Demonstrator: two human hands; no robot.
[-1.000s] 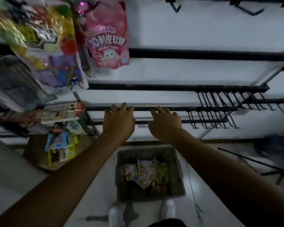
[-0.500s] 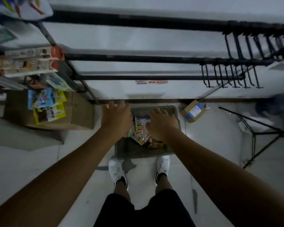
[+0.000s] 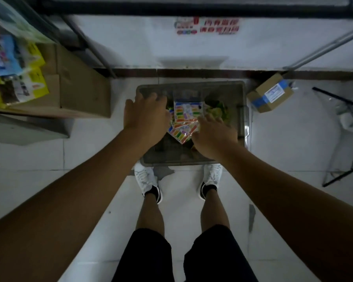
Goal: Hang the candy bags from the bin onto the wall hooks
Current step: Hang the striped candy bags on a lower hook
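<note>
Your left hand point(image 3: 146, 117) hovers over the left part of the grey bin point(image 3: 171, 159), fingers loosely spread, holding nothing. Your right hand point(image 3: 214, 135) reaches onto the candy bags point(image 3: 186, 110); whether it grips one cannot be told. The bags lie heaped in the bin, between both hands.

Dim, flat indoor light; soft overall focus, motion blur upper left, wide-angle edge distortion.
</note>
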